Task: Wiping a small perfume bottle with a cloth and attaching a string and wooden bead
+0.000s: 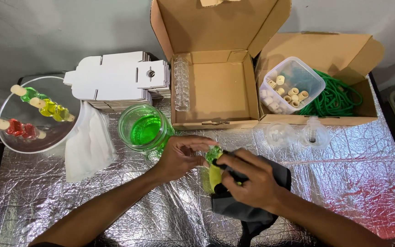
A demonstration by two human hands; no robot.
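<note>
Here, in the head view, both hands meet over the middle of the foil-covered table (353,183). The left hand (179,158) has its fingers pinching the top of a small green glass bottle (214,155), while the right hand (252,183) has its fingers curled around a dark cloth (252,208) and pressed against the bottle's yellowish lower part. The bottle sits between the two hands, just in front of an open cardboard box (220,91) and beside a green jar (145,128) holding green liquid. To the left lie a folded white cloth (88,146), a stack of flat white cartons (115,77) and a clear bowl (10,137) with red, yellow and green corked bottles. To the right, a second box (344,50) holds a plastic tub of corks (291,84) and green cord (337,98); two clear round bottles (298,135) rest before it.
</note>
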